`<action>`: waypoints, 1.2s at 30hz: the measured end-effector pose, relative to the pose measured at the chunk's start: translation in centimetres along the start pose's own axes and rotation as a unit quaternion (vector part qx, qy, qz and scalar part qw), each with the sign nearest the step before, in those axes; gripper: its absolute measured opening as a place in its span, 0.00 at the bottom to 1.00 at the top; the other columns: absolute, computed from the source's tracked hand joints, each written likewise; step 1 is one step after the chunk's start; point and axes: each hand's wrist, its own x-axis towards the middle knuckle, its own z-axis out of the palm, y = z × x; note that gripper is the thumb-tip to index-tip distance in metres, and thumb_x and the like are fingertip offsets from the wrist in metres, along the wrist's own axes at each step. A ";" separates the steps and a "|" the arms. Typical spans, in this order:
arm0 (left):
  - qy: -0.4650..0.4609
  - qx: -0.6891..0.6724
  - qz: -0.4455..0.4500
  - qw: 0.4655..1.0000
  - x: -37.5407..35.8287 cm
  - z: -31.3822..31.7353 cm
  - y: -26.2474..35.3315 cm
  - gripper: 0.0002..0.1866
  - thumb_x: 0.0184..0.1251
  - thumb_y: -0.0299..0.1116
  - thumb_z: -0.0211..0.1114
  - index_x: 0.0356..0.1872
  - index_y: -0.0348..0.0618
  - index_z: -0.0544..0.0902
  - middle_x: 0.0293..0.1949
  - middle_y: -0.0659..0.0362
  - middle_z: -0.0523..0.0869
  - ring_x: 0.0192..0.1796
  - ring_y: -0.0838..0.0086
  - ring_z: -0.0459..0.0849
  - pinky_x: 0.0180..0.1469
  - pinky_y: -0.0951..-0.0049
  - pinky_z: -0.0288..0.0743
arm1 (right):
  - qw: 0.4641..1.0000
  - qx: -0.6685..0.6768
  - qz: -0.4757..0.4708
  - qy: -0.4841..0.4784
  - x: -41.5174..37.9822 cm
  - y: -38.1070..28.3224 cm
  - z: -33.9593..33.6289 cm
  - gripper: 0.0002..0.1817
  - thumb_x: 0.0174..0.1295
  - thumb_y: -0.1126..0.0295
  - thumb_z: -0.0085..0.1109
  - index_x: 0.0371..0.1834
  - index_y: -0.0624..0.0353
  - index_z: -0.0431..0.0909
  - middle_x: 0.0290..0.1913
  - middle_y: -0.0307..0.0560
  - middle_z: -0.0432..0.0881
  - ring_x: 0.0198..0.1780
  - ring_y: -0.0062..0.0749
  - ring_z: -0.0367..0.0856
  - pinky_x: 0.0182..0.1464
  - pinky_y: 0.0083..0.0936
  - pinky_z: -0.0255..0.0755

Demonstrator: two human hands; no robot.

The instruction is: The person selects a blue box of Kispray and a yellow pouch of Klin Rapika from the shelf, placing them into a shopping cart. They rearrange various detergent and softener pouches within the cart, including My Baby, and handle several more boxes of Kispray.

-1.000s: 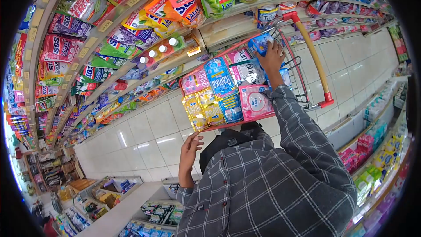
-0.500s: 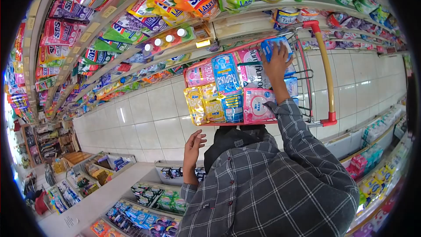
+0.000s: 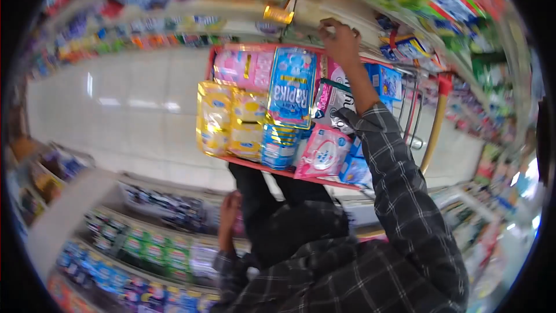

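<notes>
The right hand (image 3: 341,40) is reaching over the far rim of the red-edged cart (image 3: 208,68), its fingers bending loosely, partly open and appearing to be holding nothing; whether it is touching the shelf (image 3: 333,8) beyond is not clear. The left hand (image 3: 230,214) is hanging low beside the dark-trousered legs (image 3: 255,197), and blurring is hiding how far it is closing or whether it is gripping anything. Nearest the right hand, a blue box (image 3: 385,81) is sitting inside the cart towards the yellow handle (image 3: 434,136), while a pink-and-silver pouch (image 3: 341,101) is lying partly under the right forearm. A blue Rapika pouch (image 3: 291,90) is resting mid-cart, with pink packs (image 3: 244,69) lying beside it and yellow packs (image 3: 217,119) filling the near corner. A pink My Baby pouch (image 3: 324,152) is leaning near the rim closest to the person
</notes>
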 end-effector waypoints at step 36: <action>-0.012 0.291 -0.009 0.956 7.8 10.2 -11.9 0.30 0.67 0.57 0.56 0.67 0.56 0.76 0.75 0.53 0.61 0.79 0.54 0.52 0.75 0.41 0.40 | 0.948 -0.279 -0.142 0.055 17.5 4.7 0.1 0.20 0.61 0.53 0.62 0.52 0.50 0.79 0.55 0.52 0.80 0.58 0.53 0.78 0.59 0.44 0.71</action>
